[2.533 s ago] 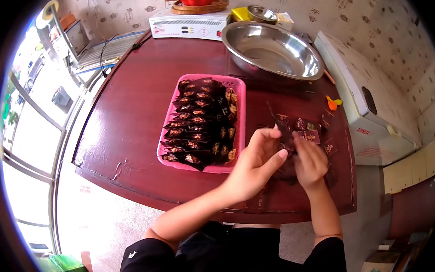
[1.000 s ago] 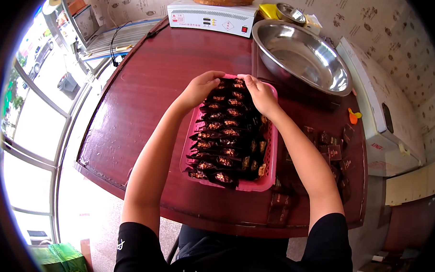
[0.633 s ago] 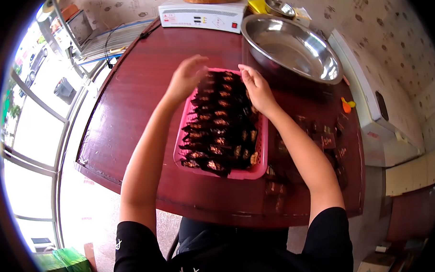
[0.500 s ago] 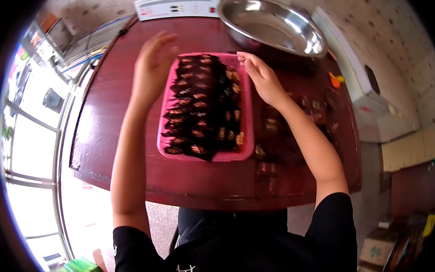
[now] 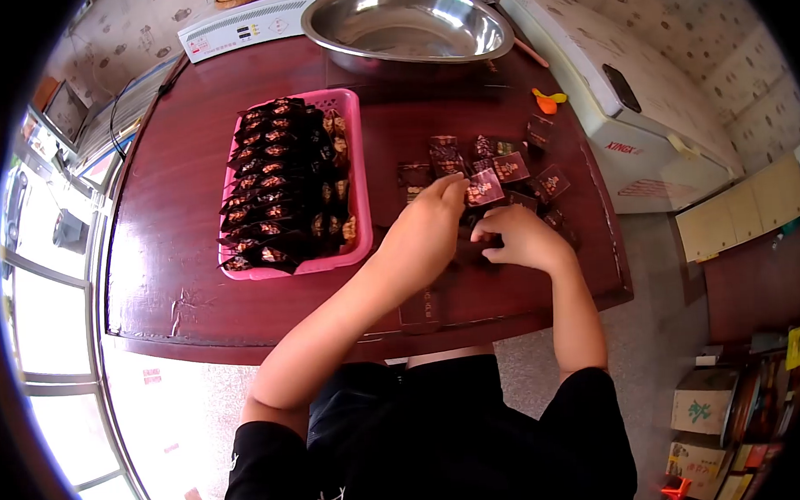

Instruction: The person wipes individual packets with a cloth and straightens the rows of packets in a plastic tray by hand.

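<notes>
My left hand [image 5: 424, 231] is closed, its fingertips pinching the edge of a small dark printed packet [image 5: 483, 188]. Close to its right, my right hand [image 5: 530, 238] is curled, thumb and fingers bent toward each other around something dark that I cannot make out. More loose packets [image 5: 549, 183] lie scattered around and beyond both hands, and some are hidden under them. Left of my hands stands a pink plastic basket [image 5: 358, 163] filled with rows of upright black packets [image 5: 274, 184]. Packets with tan print [image 5: 339, 142] line its right side.
A large steel basin [image 5: 411, 51] stands at the table's back, beside a white appliance with buttons [image 5: 247, 26]. An orange and yellow item [image 5: 546, 101] lies near the right edge. A white chest-like unit [image 5: 624, 110] borders the dark red table [image 5: 171, 258] on the right.
Both hands have left the sides of the basket and come together over the loose packets on the right. The left hand now pinches a packet. The camera view has shifted rightward.
</notes>
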{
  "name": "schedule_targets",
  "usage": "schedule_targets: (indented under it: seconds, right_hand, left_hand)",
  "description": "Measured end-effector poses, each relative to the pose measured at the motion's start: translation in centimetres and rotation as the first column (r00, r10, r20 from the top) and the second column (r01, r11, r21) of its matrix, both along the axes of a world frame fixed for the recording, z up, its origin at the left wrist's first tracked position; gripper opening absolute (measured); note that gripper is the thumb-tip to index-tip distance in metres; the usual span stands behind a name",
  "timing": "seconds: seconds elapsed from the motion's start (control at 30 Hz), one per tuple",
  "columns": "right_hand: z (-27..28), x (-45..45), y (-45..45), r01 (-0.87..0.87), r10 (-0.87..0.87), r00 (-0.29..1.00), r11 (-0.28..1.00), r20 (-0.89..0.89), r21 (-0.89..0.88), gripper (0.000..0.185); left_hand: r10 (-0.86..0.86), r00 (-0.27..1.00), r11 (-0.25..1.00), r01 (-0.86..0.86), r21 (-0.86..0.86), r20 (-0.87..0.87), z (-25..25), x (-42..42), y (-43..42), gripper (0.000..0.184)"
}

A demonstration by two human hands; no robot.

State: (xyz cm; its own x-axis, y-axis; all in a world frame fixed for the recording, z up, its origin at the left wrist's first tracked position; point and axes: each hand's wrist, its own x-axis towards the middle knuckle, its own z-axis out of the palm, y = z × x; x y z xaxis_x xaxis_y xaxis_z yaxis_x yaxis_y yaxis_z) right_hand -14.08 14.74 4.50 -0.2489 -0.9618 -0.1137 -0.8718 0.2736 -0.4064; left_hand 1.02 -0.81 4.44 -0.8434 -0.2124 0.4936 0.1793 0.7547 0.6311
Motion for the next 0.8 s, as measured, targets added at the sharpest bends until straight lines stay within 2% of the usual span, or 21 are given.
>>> schedule_targets:
  seconds: [0.07, 0.13, 0.2, 0.27, 0.3, 0.33, 0.4, 0.43, 0.47, 0.5, 0.53, 0.57, 0.6, 0.63, 0.67, 0.7, 0.73, 0.77, 0.8]
  right_hand:
    - [1.4, -1.9, 1.3, 0.019, -0.001, 0.938, 0.999, 0.346, -0.048, 0.025]
    - [2.5, -4.1, 2.1, -0.008, 0.122, 0.907, 0.962, 0.402, -0.274, 0.018]
    - [3.4, -5.8, 3.2, 0.195, 0.032, 0.826, 0.920, 0.562, -0.339, 0.019]
    - [2.4, -6.7, 3.0, 0.332, 0.248, 0.630, 0.770, 0.736, -0.545, 0.023]
    - [2.0, -6.7, 2.3, 0.409, 0.368, 0.486, 0.706, 0.793, -0.578, 0.026]
    - [1.6, -6.2, 2.0, 0.491, 0.522, 0.284, 0.641, 0.804, -0.590, 0.024]
    - [1.3, -5.4, 2.0, 0.766, 0.523, 0.042, 0.530, 0.851, -0.364, 0.026]
    - [1.0, -5.8, 2.0, 0.768, 0.526, 0.037, 0.529, 0.850, -0.361, 0.026]
    - [0.6, -6.5, 2.1, 0.833, 0.473, -0.009, 0.491, 0.881, -0.255, 0.028]
    - [0.6, -6.7, 2.0, 0.884, 0.421, -0.061, 0.444, 0.905, -0.147, 0.030]
    - [0.3, -6.5, 1.8, 0.884, 0.424, -0.064, 0.444, 0.904, -0.145, 0.030]
    - [0.0, -6.3, 1.3, 0.942, 0.378, 0.130, 0.241, 0.917, -0.233, 0.030]
    - [0.0, -5.8, 0.7, 0.942, 0.288, 0.309, 0.036, 0.906, -0.332, 0.030]
    - [-0.1, -4.6, 0.1, 0.854, 0.092, 0.517, 0.011, 0.851, -0.520, 0.024]
    - [-1.8, -4.1, -0.3, 0.716, -0.032, 0.697, 0.075, 0.716, -0.694, 0.019]
    - [-2.5, -3.3, -1.0, 0.488, -0.198, 0.867, 0.163, 0.456, -0.857, 0.018]
    - [-1.7, -1.9, -1.5, 0.235, -0.137, 0.970, 0.298, 0.202, -0.925, 0.018]
    - [-1.1, 0.5, -1.7, 0.228, 0.017, 0.961, 0.515, 0.276, -0.826, 0.021]
    - [-1.3, 1.2, -2.8, -0.017, -0.073, 0.996, 0.488, -0.060, -0.873, 0.028]
  left_hand:
    - [0.034, 0.997, 0.998, -0.037, 0.042, 0.067, -1.1, -2.1, 0.3, 0.034]
    - [0.074, 0.981, 0.997, -0.067, -0.043, 0.181, -3.0, -4.2, 0.3, 0.032]
    - [0.095, 0.979, 0.994, -0.085, -0.063, 0.182, -5.3, -5.6, 0.9, 0.030]
    - [0.169, 0.985, 0.954, -0.158, -0.254, 0.023, -7.1, -6.3, 1.4, 0.032]
    - [0.222, 0.975, 0.917, -0.198, -0.347, 0.029, -7.4, -6.5, 1.6, 0.038]
    - [0.219, 0.975, 0.916, -0.194, -0.351, 0.032, -7.7, -6.7, 1.6, 0.038]
    - [0.241, 0.938, 0.951, -0.177, -0.254, 0.250, -7.7, -6.6, 1.4, 0.043]
    - [0.238, 0.918, 0.945, -0.144, -0.293, 0.317, -7.1, -6.4, 1.3, 0.040]
    - [0.239, 0.916, 0.945, -0.143, -0.295, 0.321, -7.0, -6.4, 1.2, 0.040]
    - [0.192, 0.947, 0.981, -0.175, -0.088, 0.256, -6.7, -6.3, 1.2, 0.037]
    - [0.161, 0.971, 0.975, -0.184, 0.125, 0.178, -6.4, -6.2, 1.1, 0.034]
    - [0.051, 0.967, 0.876, -0.164, 0.453, 0.250, -6.0, -5.9, 0.9, 0.036]
    - [0.052, 0.966, 0.877, -0.165, 0.451, 0.252, -4.9, -5.4, 0.9, 0.036]
    - [-0.171, 0.978, 0.575, 0.002, 0.818, 0.118, -3.9, -4.7, 0.9, 0.038]
    - [-0.302, 0.948, 0.120, 0.144, 0.982, -0.102, -3.5, -4.1, 1.0, 0.042]
    - [-0.307, 0.945, 0.149, 0.164, 0.975, -0.111, -3.6, -3.9, 1.2, 0.043]
    - [-0.303, 0.947, 0.148, 0.159, 0.976, -0.108, -3.6, -3.7, 1.5, 0.043]
    - [-0.253, 0.957, 0.037, 0.156, 0.987, -0.142, -3.7, -3.5, 1.9, 0.044]
    - [-0.200, 0.965, -0.075, 0.158, 0.985, -0.170, -3.8, -3.3, 2.1, 0.044]
